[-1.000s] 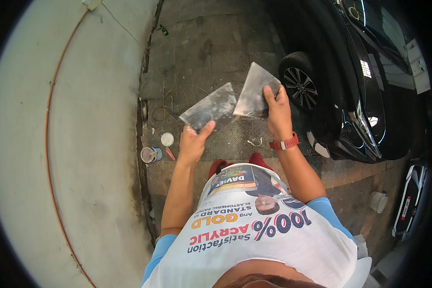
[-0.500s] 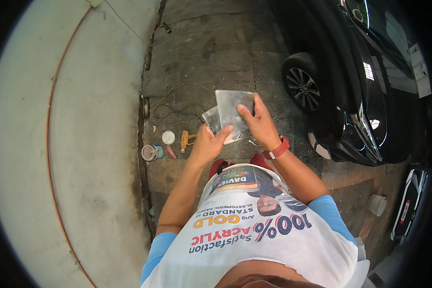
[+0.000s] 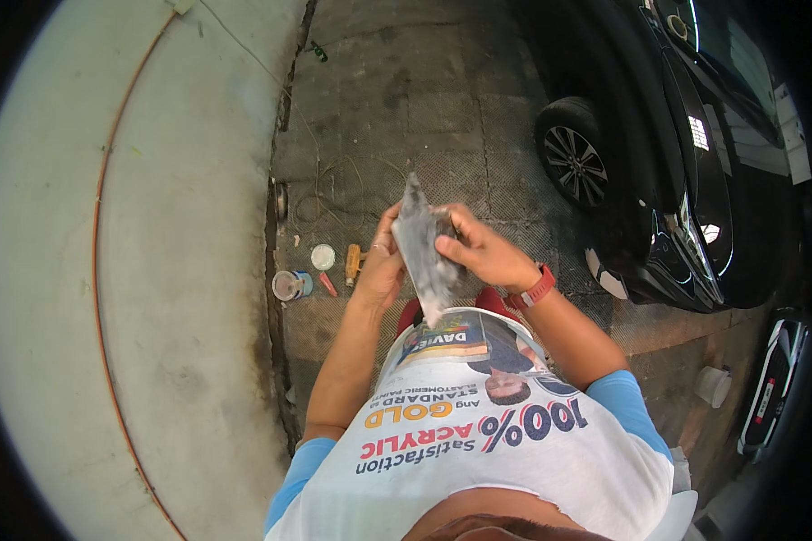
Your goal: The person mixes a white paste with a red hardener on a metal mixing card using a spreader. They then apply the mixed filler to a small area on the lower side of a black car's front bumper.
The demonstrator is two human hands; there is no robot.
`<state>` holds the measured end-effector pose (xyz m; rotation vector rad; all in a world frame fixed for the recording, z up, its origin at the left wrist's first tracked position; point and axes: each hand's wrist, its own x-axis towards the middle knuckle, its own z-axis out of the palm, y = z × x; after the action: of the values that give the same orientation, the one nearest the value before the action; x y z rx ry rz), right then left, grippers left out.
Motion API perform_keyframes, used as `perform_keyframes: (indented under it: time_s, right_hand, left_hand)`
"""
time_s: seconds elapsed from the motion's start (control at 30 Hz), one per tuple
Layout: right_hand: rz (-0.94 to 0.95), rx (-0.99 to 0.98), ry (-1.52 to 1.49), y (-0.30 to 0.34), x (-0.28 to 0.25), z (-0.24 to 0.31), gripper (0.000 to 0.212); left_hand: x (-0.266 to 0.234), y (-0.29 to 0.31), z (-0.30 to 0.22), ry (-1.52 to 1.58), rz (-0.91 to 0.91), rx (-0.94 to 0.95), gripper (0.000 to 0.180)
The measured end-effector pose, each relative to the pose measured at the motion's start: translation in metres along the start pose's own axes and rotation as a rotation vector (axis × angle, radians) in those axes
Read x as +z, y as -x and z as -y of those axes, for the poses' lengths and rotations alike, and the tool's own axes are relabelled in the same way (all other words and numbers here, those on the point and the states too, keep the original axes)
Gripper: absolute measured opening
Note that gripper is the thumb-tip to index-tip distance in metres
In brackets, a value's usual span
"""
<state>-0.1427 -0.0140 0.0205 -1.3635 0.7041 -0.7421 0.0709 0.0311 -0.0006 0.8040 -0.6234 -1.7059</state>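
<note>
Between my hands is a thin, flat grey plate with pale smears. It is tilted and blurred by motion, its lower corner over the front of my shirt. My right hand, with a red watch on the wrist, is closed on its right side, thumb on the face. My left hand is at the left edge, its fingers partly hidden behind the plate. A second, smaller grey plate that showed by the left hand earlier cannot be made out separately in the blur.
On the floor to the left stand an open can, a white round lid, a small red tube and a yellow-orange tool. A cable lies coiled beyond. A black car is at right, a pale wall at left.
The larger plate has turned from facing up to a steep tilt and come lower, toward my body. My left hand has moved up along its left side.
</note>
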Motion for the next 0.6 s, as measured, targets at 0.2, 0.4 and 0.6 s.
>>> perform_keyframes:
  time_s: [0.2, 0.4, 0.6]
  right_hand:
    - [-0.552, 0.311, -0.837, -0.003, -0.001, -0.028, 0.037]
    - [-0.368, 0.215, -0.709, -0.015, -0.026, 0.024, 0.021]
    - [-0.423, -0.193, 0.412, -0.026, -0.026, -0.001, 0.037]
  left_hand:
    - [-0.007, 0.004, -0.013, -0.173, -0.171, 0.248, 0.046]
    - [-0.008, 0.010, -0.018, -0.741, -0.166, 0.150, 0.036]
    - [0.013, 0.004, -0.020, -0.798, 0.017, 0.153, 0.036]
